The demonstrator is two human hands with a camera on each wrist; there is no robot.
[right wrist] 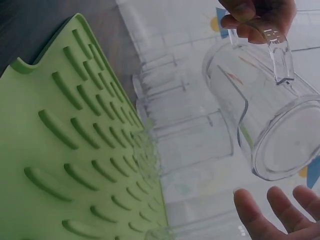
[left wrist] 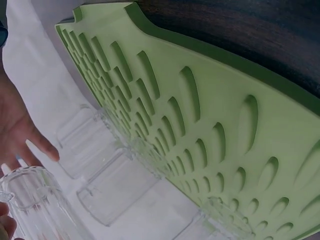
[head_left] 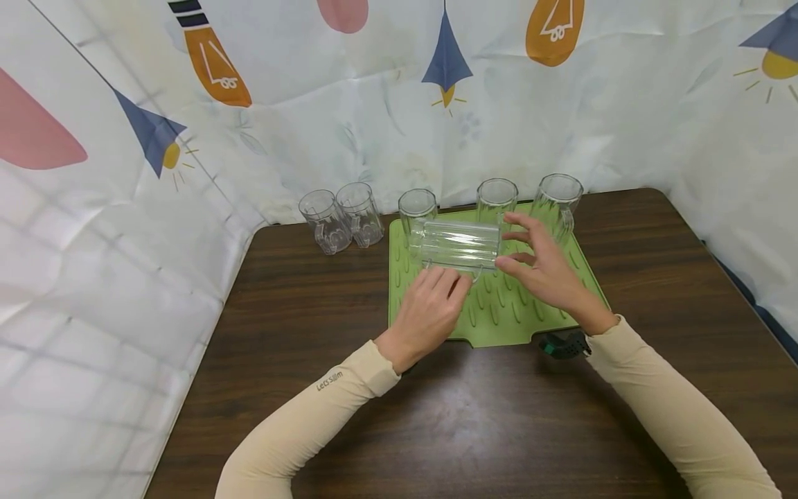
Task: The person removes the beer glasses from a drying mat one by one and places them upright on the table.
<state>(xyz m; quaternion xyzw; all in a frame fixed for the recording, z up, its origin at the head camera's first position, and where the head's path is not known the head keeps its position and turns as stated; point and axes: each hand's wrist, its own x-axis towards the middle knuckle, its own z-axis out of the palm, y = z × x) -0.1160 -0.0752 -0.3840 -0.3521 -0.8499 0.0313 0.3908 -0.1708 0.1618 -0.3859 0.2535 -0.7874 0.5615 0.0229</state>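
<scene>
A clear, faceted glass mug [head_left: 461, 242] lies on its side in the air over the green drying mat [head_left: 505, 322], its handle toward the person. My left hand [head_left: 433, 308] grips that handle, and in the right wrist view the fingers of the left hand [right wrist: 260, 20] wrap round it. At the mug's right end my right hand [head_left: 542, 270] has its fingers and thumb spread. The right wrist view shows a gap between these fingertips [right wrist: 245, 200] and the mug [right wrist: 245, 110]. Left-hand fingers [left wrist: 6, 225] show only at the edge of the left wrist view.
On the mat's back part stand three glass mugs: one at left [head_left: 416, 208], one in the middle [head_left: 497, 194] and one at right [head_left: 557, 201]. Two more mugs [head_left: 327, 225] [head_left: 361, 215] stand left of the mat on the dark wooden table [head_left: 299, 312]. A patterned curtain [head_left: 374, 132] hangs behind.
</scene>
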